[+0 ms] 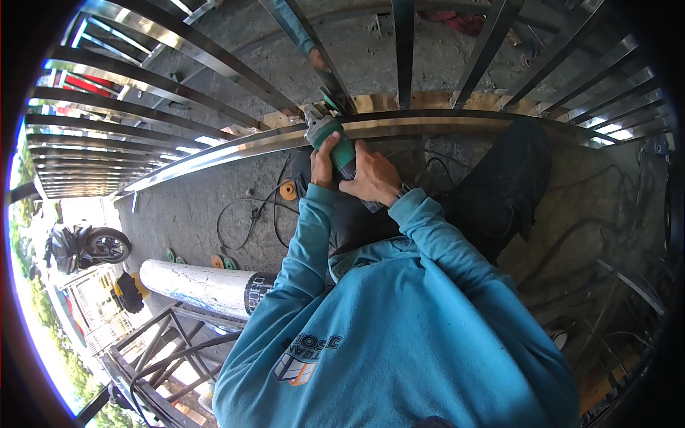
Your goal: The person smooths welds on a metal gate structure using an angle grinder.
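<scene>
A green angle grinder is held in both hands, its grey metal head pointing up at the lower rail of a shiny metal railing. My left hand wraps round the grinder's left side near the head, thumb on top. On the right side of the body, my right hand closes round it lower down. The grinder's head is close to the foot of an upright bar; whether the disc touches metal cannot be made out.
A white gas cylinder lies on the concrete floor at lower left. Cables and orange and green discs lie nearby. A metal frame stands lower left, a motorcycle far left. Railing bars fan across the top.
</scene>
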`<state>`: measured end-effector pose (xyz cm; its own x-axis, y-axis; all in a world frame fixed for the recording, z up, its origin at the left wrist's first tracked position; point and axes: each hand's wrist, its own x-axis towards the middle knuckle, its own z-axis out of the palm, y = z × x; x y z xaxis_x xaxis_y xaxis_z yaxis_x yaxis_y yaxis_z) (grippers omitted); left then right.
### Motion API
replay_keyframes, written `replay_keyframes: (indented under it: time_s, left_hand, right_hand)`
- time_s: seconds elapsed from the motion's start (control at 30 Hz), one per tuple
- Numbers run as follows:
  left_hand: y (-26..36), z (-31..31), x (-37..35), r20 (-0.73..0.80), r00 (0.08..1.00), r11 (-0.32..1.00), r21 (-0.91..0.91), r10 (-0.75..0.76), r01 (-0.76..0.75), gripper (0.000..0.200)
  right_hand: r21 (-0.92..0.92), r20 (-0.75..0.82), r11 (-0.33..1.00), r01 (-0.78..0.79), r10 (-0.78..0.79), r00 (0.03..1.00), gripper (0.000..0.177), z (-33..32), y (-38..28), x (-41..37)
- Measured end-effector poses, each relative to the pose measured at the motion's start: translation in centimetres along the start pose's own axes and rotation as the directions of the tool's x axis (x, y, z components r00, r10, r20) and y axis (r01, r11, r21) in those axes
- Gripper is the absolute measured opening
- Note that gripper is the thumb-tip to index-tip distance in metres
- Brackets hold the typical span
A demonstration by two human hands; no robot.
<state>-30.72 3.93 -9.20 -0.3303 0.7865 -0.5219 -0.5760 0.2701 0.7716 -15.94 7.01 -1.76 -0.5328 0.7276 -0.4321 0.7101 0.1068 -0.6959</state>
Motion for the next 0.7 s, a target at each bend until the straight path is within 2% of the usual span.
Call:
replay_keyframes:
  time_s: [0.13,0.33,0.5,0.57,0.7]
  left_hand:
    - [0.6,0.5,-1.1,-0.015,0.999,0.999,0.013,-0.030,0.030,0.052]
    - [-1.5,-0.6,-6.1,-0.030,0.996,0.994,-0.064,0.085,-0.087,0.041]
    - [-3.3,-1.9,-10.2,-0.076,0.987,0.980,-0.130,0.139,-0.148,0.041]
    - [-3.0,-1.6,-11.6,-0.124,0.970,0.962,-0.148,0.211,-0.228,0.041]
    - [-2.0,-2.1,-13.2,-0.152,0.947,0.958,0.011,0.283,-0.285,0.043]
  right_hand:
    - [0.003,-0.013,0.999,0.044,-0.044,0.999,0.077,-0.1,0.1,-0.2]
    - [-0.046,0.007,0.995,0.091,-0.091,0.996,0.079,0.1,-0.4,-4.8]
    - [-0.033,0.032,0.982,0.188,-0.187,0.982,0.077,1.7,-0.4,-7.5]
    - [-0.040,0.071,0.983,0.179,-0.176,0.982,0.081,2.2,-0.6,-8.2]
    - [-0.121,-0.034,0.948,0.296,-0.302,0.953,0.085,2.8,-1.8,-9.1]
